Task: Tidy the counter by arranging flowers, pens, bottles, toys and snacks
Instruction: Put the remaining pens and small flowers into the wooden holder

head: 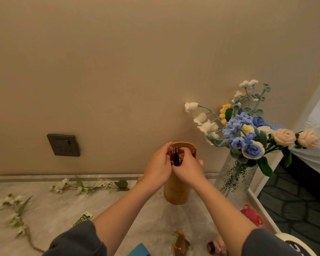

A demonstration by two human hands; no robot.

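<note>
Head view: both hands (175, 167) bunch pens (176, 157) over holder (176, 194).

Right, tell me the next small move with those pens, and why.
Probably lower the pens the rest of the way into the wooden holder and let go. Both the left hand and the right hand are bunched around them at the holder's mouth, so they look gathered but not released. White flower sprigs lie loose on the counter, likely next.
</note>
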